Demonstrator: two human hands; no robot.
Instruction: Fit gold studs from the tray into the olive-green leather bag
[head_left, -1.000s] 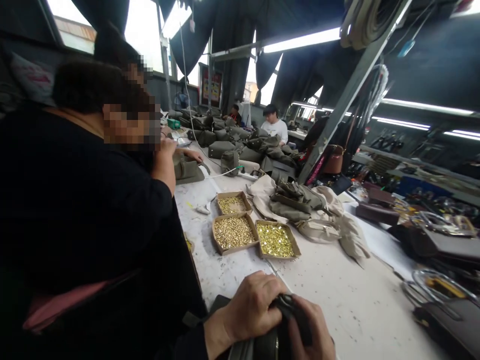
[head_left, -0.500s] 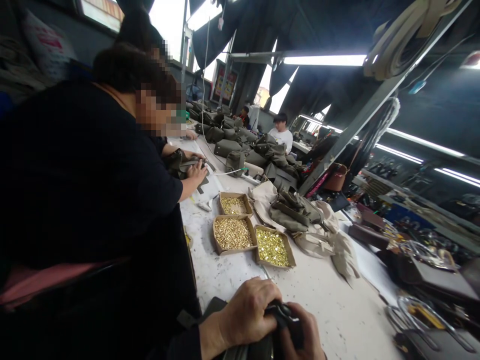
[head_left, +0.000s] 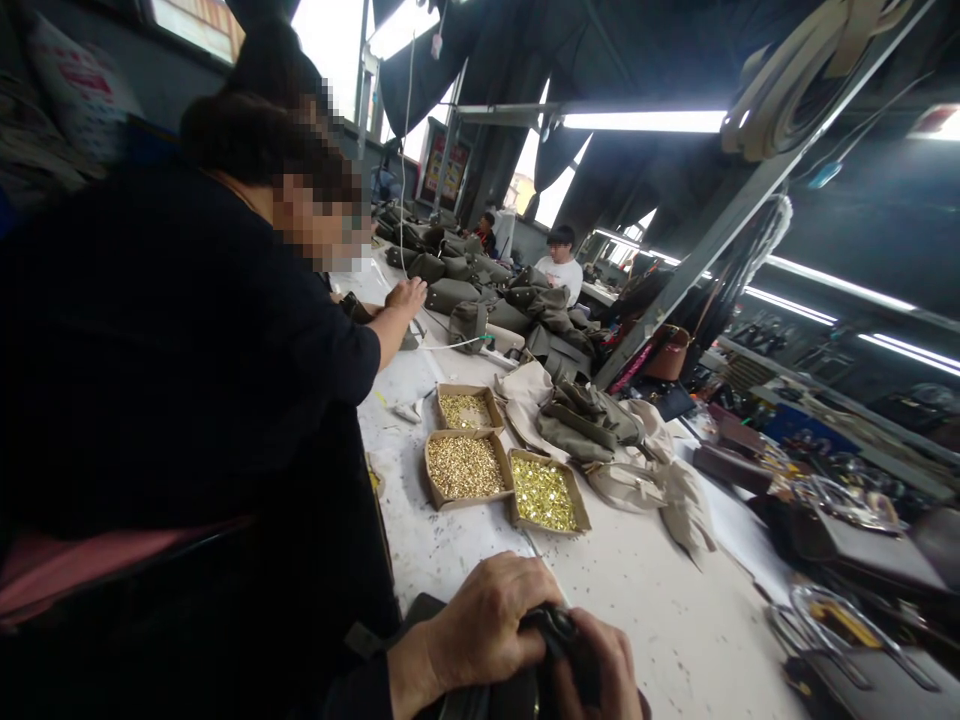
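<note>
At the bottom of the head view both my hands grip a dark bag (head_left: 504, 695), whose lower part runs out of the frame. My left hand (head_left: 484, 625) is bent over its upper edge, fingers curled around the dark material. Close beside it on the right, my right hand (head_left: 604, 660) pinches the same edge between thumb and fingers. What lies under the fingertips is hidden. Beyond my hands stand a tray of small gold rivets (head_left: 431, 480), a tray of brighter gold pieces (head_left: 585, 520) and a smaller tray of gold pieces (head_left: 496, 408).
A co-worker in dark clothes (head_left: 187, 330) leans over the table (head_left: 637, 600) at left. Grey-green bags (head_left: 480, 285) are heaped farther back. Beige and olive bags (head_left: 630, 480) lie right of the trays. Bags with metal handles (head_left: 870, 640) sit at lower right.
My right hand has shifted slightly left, closer to my left hand, on the dark bag. The co-worker's hands have moved farther back along the table.
</note>
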